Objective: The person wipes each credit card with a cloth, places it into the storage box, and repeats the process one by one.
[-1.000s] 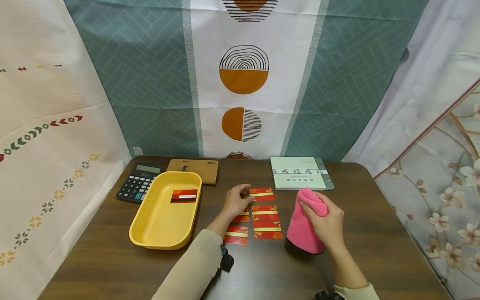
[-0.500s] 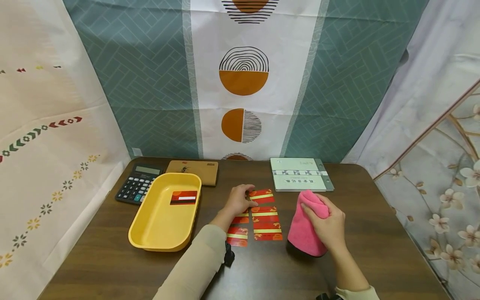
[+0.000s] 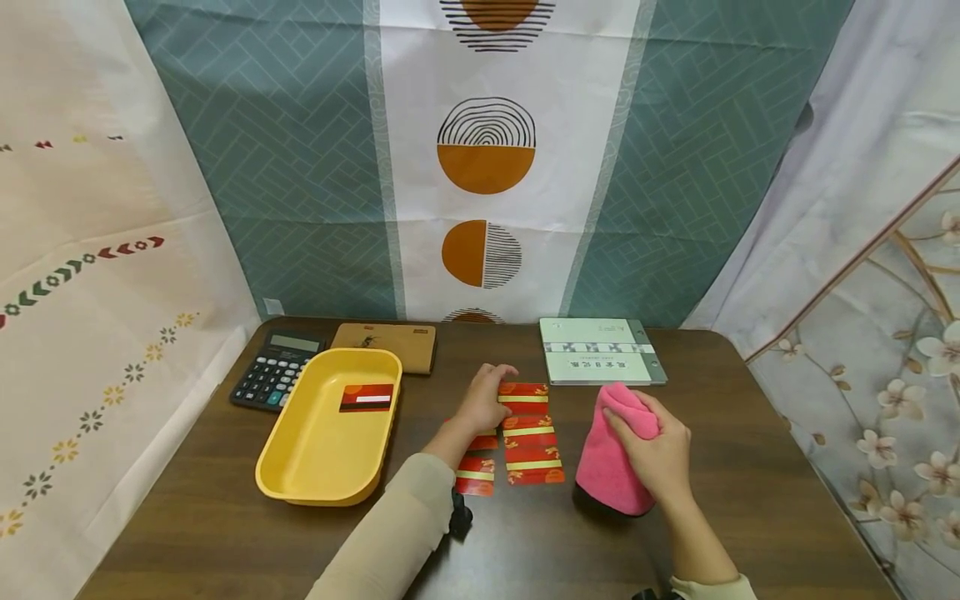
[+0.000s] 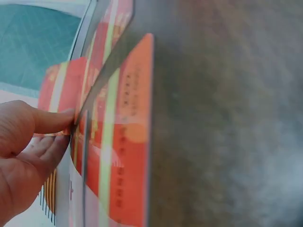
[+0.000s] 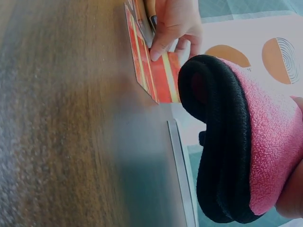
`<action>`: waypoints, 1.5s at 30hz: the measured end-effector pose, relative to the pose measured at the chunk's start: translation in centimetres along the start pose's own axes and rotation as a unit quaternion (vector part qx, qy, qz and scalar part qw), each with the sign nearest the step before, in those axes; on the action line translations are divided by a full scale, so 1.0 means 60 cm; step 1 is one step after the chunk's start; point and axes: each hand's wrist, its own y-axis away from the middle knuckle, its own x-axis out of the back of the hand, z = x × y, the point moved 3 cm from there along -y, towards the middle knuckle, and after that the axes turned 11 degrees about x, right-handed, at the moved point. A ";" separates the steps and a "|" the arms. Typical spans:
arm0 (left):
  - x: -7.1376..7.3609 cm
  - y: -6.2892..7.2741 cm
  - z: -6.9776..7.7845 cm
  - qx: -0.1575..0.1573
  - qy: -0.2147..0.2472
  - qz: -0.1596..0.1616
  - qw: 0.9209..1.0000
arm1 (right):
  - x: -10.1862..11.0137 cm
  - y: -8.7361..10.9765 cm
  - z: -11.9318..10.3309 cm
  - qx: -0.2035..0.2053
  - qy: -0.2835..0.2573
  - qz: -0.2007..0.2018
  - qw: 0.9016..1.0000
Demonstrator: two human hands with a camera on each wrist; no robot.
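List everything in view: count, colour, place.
Table: 1, brown, beneath
Tray: 1, yellow, left side
Tray card: 1, mostly red, inside tray
Calculator: 1, black, left of tray
Notebook: 1, brown, behind tray
Book: 1, pale green, far side
Table cards: at least 4, red-yellow, mid-table
Held card: 1, red-yellow, in left hand
Cloth: 1, pink-black, in right hand
Hangings: at least 3, multicoloured, around table
Sleeves: 2, beige, near edge
Wrist devices: 2, black, at sleeve ends
Left hand: 1, bare, pinching held card
Right hand: 1, bare, gripping cloth

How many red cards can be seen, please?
6 visible: one red card in the yellow tray, three in the right column near the left hand, two in the left column. More may be hidden.
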 end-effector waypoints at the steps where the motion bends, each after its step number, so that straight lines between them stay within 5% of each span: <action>1: 0.000 0.002 -0.002 -0.002 0.009 0.003 1.000 | 0.000 0.000 0.000 0.001 -0.001 0.001 1.000; 6: 0.011 0.010 -0.003 0.012 0.111 0.041 0.993 | -0.002 -0.003 -0.001 0.014 -0.004 0.009 1.000; 11: 0.034 0.020 0.015 0.035 0.231 0.069 0.970 | -0.005 -0.006 -0.010 0.028 -0.014 0.014 0.999; 16: 0.046 0.042 0.048 0.047 0.325 0.046 0.943 | -0.012 -0.009 -0.033 0.045 -0.032 0.002 0.998; 19: 0.050 0.063 0.072 0.043 0.352 0.025 0.935 | -0.018 -0.012 -0.051 0.071 -0.040 -0.004 0.997; 26: 0.057 0.108 0.112 0.016 0.350 -0.008 0.936 | -0.032 -0.027 -0.079 0.172 0.004 0.017 0.985; 31: 0.059 0.127 0.123 -0.019 0.341 -0.036 0.939 | -0.041 -0.030 -0.095 0.207 0.066 0.022 0.976; 37: 0.051 0.135 0.129 -0.039 0.306 -0.020 0.951 | -0.079 -0.013 -0.127 0.266 0.088 -0.047 0.959; 40: 0.047 0.138 0.126 -0.036 0.307 -0.019 0.951 | -0.088 -0.007 -0.136 0.288 0.089 -0.070 0.951; 45: 0.049 0.145 0.123 -0.030 0.303 -0.027 0.952 | -0.076 -0.016 -0.142 0.296 0.110 -0.004 0.949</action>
